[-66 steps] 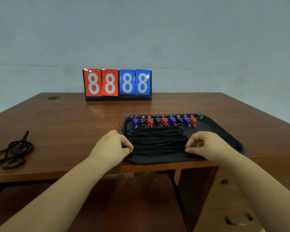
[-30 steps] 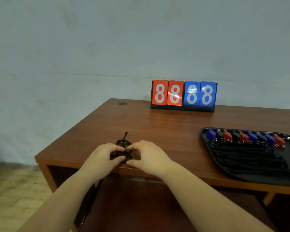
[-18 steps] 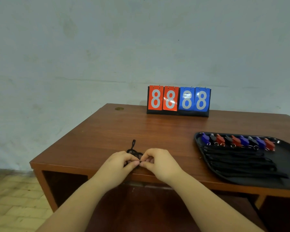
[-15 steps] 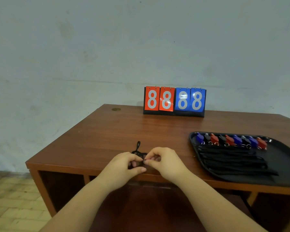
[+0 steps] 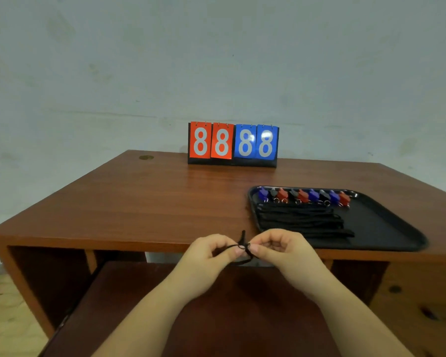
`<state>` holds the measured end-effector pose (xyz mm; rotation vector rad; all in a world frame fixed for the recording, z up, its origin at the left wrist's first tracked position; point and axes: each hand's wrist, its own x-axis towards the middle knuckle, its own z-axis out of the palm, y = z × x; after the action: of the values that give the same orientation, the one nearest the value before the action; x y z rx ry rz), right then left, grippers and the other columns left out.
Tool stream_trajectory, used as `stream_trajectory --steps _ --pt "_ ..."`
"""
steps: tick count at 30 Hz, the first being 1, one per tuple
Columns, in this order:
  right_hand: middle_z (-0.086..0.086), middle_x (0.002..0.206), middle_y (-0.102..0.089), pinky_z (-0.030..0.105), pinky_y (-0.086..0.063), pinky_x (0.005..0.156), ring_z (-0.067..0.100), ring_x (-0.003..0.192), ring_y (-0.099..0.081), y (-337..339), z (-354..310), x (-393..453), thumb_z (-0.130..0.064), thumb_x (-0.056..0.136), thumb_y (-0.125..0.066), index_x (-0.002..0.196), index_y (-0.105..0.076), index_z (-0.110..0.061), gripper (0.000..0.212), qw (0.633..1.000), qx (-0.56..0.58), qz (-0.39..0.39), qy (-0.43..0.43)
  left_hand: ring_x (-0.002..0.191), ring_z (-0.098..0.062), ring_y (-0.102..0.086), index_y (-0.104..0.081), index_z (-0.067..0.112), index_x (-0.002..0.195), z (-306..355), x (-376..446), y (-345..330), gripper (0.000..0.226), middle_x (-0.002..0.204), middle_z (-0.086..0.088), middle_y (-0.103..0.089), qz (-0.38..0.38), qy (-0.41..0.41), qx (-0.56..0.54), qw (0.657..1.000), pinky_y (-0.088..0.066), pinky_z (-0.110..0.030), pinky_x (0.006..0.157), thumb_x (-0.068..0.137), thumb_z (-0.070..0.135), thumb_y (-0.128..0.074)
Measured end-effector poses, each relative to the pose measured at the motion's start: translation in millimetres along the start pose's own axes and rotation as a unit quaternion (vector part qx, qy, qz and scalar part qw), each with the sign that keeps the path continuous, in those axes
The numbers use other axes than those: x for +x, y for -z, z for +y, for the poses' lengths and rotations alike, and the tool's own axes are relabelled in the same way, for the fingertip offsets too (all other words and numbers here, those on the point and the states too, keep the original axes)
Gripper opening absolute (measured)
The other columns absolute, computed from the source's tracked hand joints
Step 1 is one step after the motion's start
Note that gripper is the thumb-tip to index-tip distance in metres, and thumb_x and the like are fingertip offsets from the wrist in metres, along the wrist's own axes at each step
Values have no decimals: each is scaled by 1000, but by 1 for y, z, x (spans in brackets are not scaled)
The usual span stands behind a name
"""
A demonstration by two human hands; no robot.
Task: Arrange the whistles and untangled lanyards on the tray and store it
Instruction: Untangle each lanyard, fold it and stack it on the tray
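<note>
1. Progress: the black rectangular plastic tray (image 5: 386, 228) sits on the brown wooden counter (image 5: 144, 202), to the right of and just beyond both grips. A row of small red, blue and black plastic whistles (image 5: 304, 196) lines its far edge, and the straightened black cord lanyards (image 5: 301, 221) lie side by side just nearer than them. We judge that part done.

2. Left to do: one knotted black cord lanyard (image 5: 242, 247) is off the tray, held in the air at the counter's near edge. We judge it needs untangling, laying with the others, and then the tray needs storing. Where the tray goes we cannot tell.

3. Left hand (image 5: 209, 256): grip closed, thumb and forefinger pinching the cord just left of its small knot. A strand passes under the fingers.

4. Right hand (image 5: 281, 249): grip closed, fingertips pinching the same knot from the right, the two grips almost touching. A short tail of cord stands up between them.

5. Far beyond the grips, a flip scoreboard with red and blue number cards (image 5: 233, 144) stands at the counter's back edge, uninvolved.
</note>
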<state>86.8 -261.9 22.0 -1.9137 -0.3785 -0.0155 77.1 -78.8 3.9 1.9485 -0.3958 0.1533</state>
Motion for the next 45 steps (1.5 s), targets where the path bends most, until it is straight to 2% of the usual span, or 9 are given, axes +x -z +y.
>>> stream_trajectory --steps 7,12,17,23,28,33,36,40,45 --pt "-4 64 -65 11 -45 60 1 59 -56 -13 46 -35 -16 80 -71 77 -73 -16 4 996 58 21 -67 80 7 -61 -69 31 75 -25 -24 -38 18 78 23 -68 -22 36 3 999 -40 -9 71 90 29 -58" --pt "-7 67 -69 13 -47 64 -2 63 -60 -18 56 -38 -22 77 -74 82 -73 -20 5 997 57 5 -60 77 2 -63 -70 27 76 -34 -27 -38 18 76 15 -69 -30 29 -8 999 -47 -17 75 89 29 -58" --pt "-1 80 -71 15 -50 70 1 72 -62 -23 58 -41 -24 78 -73 86 -72 -20 8 998 39 8 -46 69 7 -58 -67 29 73 -32 -30 -40 20 69 19 -66 -26 28 -8 999 -44 -12 70 90 27 -56" --pt "-5 87 -74 20 -51 79 6 85 -68 -21 61 -41 -25 84 -67 84 -74 -22 8 998 38 20 -45 80 1 -64 -70 28 79 -31 -32 -40 21 78 13 -70 -24 63 -25 997 -48 -23 83 92 30 -54" --pt "3 77 -74 23 -50 74 12 74 -66 -19 61 -40 -13 84 -65 83 -71 -16 7 988 137 3 -68 73 5 -58 -72 30 72 -35 -30 -36 28 69 14 -64 18 83 -49 995 -41 -22 79 92 30 -53" --pt "4 71 -71 24 -49 72 11 69 -64 -14 56 -42 -25 76 -66 77 -72 -15 11 984 160 -22 -77 65 3 -54 -70 26 70 -39 -25 -26 30 63 11 -59 125 95 -63 986 -40 -23 71 93 31 -51" --pt "4 70 -69 23 -52 70 12 68 -63 -11 55 -42 -28 70 -65 76 -71 -12 18 981 180 -19 -77 63 -1 -52 -68 26 69 -44 -22 -18 32 65 9 -57 172 112 -73 976 -38 -23 68 95 29 -50" --pt "3 69 -69 25 -51 72 13 68 -61 -10 56 -42 -28 69 -65 76 -70 -10 20 978 193 -17 -80 82 -3 -58 -69 28 84 -52 -23 -19 17 84 9 -66 139 124 -5 983 -42 -22 75 92 30 -54" --pt "7 71 -68 30 -49 70 17 67 -60 -14 56 -41 -30 67 -67 76 -71 -11 21 972 217 -18 -91 85 4 -54 -62 41 101 -35 -31 -30 20 100 15 -59 126 8 27 992 -41 -6 74 87 27 -61"
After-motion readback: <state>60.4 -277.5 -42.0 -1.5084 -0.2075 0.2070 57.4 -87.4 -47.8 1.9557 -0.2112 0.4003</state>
